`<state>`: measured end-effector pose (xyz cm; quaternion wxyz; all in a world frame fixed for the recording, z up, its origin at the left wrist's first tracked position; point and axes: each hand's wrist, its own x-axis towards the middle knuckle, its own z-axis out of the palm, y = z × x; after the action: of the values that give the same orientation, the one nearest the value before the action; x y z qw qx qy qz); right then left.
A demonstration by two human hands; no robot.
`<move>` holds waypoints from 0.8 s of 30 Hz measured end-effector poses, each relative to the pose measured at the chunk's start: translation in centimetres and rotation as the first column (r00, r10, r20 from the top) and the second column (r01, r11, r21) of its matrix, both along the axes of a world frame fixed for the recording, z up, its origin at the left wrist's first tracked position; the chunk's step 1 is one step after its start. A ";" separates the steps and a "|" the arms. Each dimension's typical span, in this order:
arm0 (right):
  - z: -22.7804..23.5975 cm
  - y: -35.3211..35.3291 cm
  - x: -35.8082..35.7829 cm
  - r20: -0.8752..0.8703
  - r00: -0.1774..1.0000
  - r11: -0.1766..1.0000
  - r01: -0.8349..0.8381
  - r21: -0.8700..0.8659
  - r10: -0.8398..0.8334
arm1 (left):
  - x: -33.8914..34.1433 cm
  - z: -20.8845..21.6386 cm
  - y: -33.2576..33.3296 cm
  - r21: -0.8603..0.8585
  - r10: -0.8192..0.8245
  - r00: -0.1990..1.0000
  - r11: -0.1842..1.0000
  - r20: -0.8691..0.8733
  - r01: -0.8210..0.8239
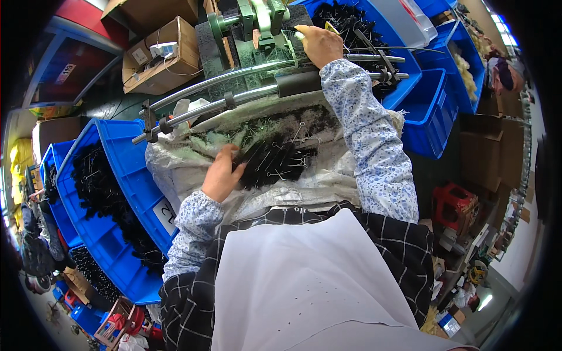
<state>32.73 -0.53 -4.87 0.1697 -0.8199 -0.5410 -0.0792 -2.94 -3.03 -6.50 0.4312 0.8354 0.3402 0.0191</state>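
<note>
Black bristle brushes with twisted wire stems and looped ends [272, 161] lie in a heap on a whitish woven sack [331, 187] in front of my lap. At the heap's left edge is my left hand [220, 175], with thumb and fingers apart and nothing visible in it. My right hand [322, 47] is up at the green machine [263, 26], its fingers closed in a pinch. A pale yellow cover shows on a fingertip there. What the pinch holds is too small to make out. Two metal rods [252, 92] run across between the machine and the sack.
On the left, a blue bin [126, 158] holds many black brushes [96, 181]. Another blue bin [391, 35] with black brushes [345, 20] stands beyond my right hand. Farther right is a blue crate [430, 114]. An open cardboard box [158, 67] sits left of the machine.
</note>
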 end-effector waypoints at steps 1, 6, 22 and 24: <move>-0.1 0.0 0.2 -0.002 1.000 1.000 -0.014 0.006 0.014 | 0.1 0.6 0.3 -0.019 0.048 0.999 0.999 -0.002 -0.048; -0.8 1.0 1.2 0.124 0.986 0.993 -0.115 0.020 0.112 | 2.2 5.3 1.9 -0.040 0.138 0.972 0.990 0.192 -0.132; 0.0 1.6 -4.2 -0.019 1.000 0.998 -0.013 0.062 0.015 | 2.7 7.7 3.2 0.087 0.103 0.901 0.984 0.421 -0.153; -0.7 2.8 -5.6 0.068 0.998 0.998 -0.001 0.059 -0.004 | 3.0 7.7 3.3 0.073 0.099 0.904 0.987 0.416 -0.141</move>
<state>27.13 2.30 -5.57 0.1754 -0.8118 -0.5432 -0.1231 0.04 0.27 1.19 0.4483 0.8109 0.2913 0.2380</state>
